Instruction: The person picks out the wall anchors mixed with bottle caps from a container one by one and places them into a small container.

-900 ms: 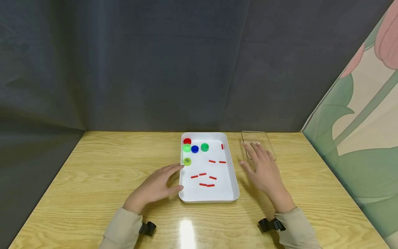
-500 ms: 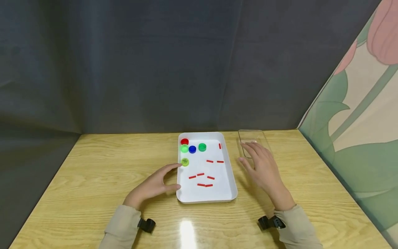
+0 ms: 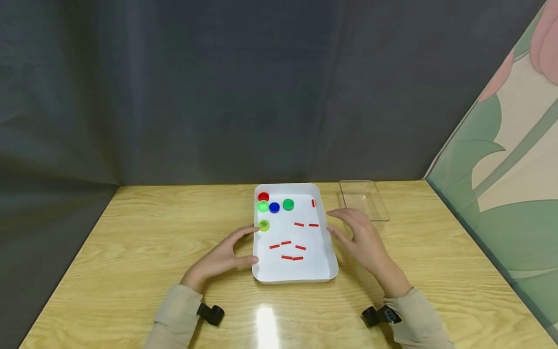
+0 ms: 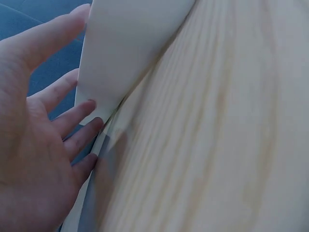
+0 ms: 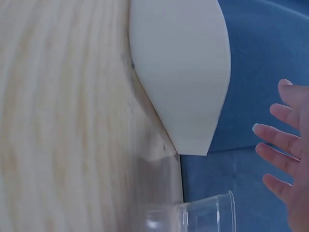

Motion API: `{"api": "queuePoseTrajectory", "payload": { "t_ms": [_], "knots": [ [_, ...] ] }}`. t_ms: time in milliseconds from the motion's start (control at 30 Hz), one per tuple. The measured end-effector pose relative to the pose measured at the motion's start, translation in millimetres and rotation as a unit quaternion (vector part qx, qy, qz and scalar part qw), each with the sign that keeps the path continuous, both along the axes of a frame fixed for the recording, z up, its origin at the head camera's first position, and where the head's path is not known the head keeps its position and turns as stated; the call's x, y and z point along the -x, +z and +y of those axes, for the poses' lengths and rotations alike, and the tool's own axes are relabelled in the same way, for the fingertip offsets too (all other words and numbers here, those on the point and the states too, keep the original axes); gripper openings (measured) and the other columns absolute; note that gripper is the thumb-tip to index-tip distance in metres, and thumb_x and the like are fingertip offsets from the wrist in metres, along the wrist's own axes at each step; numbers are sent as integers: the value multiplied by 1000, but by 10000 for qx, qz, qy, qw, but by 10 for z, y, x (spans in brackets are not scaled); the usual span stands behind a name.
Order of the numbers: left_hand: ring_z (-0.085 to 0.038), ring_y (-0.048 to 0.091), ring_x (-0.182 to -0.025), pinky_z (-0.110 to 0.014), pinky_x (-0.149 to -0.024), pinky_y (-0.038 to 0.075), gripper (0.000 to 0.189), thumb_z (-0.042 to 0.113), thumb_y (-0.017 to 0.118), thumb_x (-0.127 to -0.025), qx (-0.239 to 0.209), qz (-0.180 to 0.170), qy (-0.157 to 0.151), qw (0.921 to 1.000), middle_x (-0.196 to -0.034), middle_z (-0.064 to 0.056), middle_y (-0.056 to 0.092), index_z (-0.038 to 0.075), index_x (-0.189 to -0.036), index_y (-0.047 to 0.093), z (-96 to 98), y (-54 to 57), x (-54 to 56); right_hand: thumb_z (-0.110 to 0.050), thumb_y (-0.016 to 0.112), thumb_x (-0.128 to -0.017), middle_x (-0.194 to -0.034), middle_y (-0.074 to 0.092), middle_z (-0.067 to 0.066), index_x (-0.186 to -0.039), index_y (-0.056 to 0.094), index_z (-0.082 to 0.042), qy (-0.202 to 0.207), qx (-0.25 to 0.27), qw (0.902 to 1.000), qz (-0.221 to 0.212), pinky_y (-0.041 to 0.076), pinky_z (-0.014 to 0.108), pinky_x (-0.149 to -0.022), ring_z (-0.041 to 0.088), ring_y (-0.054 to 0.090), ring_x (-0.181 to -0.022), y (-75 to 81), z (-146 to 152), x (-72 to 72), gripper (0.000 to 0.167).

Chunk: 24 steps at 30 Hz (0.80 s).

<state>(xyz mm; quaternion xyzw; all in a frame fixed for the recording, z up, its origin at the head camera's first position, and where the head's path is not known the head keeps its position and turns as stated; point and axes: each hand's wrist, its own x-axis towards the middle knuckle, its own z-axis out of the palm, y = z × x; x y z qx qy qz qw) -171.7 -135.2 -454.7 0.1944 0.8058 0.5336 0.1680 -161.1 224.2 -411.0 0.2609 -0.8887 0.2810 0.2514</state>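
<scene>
A white tray (image 3: pixel 314 265) lies on the table and holds several round bottle caps and several short red sticks. The left hand (image 3: pixel 220 257) is at the tray's left side, fingers relaxed and spread, with fingertips right at the rim; in the left wrist view its fingers (image 4: pixel 79 113) lie along the tray wall (image 4: pixel 130 43). On the other side, the right hand (image 3: pixel 364 237) hovers by the right rim with loosely bent fingers and nothing between them. Its open palm (image 5: pixel 301 164) shows apart from the tray wall (image 5: pixel 181 72) in the right wrist view.
Red (image 3: pixel 263 196), light green (image 3: pixel 263 207), blue (image 3: pixel 274 208), green (image 3: pixel 288 204) and yellow-green caps (image 3: pixel 264 225) sit towards the tray's left and back. A clear plastic box (image 3: pixel 370 203) stands behind the right hand. A dark curtain (image 3: pixel 218 97) hangs behind the table.
The right hand has moved left and nearer, from over the clear box to the tray's right rim. The left hand stays by the left rim. The tray's contents look unchanged.
</scene>
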Motion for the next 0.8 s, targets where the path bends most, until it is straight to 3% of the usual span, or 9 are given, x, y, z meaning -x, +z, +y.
{"api": "queuePoseTrajectory", "payload": {
  "t_ms": [200,467,800],
  "knots": [
    [-29,15,-148,-61,-116,16,74,26,81,-85,-318,76,-15,9995,-163,-1,20,22,-149,44,46,-44,17,-11,79,-85,-113,70,5,-112,72,-9,189,133,9981,-564,49,45,-94,25,62,-109,-12,-84,-32,28],
    [-28,15,-149,-61,-116,12,71,23,81,-85,-561,-25,257,9981,-161,-1,22,24,-147,46,47,-126,-6,-3,80,-82,-107,69,-5,-105,74,-8,827,336,9891,-1169,51,38,-92,18,62,-105,-90,-217,-48,25],
    [-28,14,-149,-60,-116,12,73,19,81,-84,-693,-84,179,9974,-161,-1,24,24,-148,45,44,-160,-30,-10,80,-84,-101,69,-9,-100,75,-15,1190,-523,9697,-2068,51,39,-91,17,62,-103,-57,-348,42,18]
  ]
}}
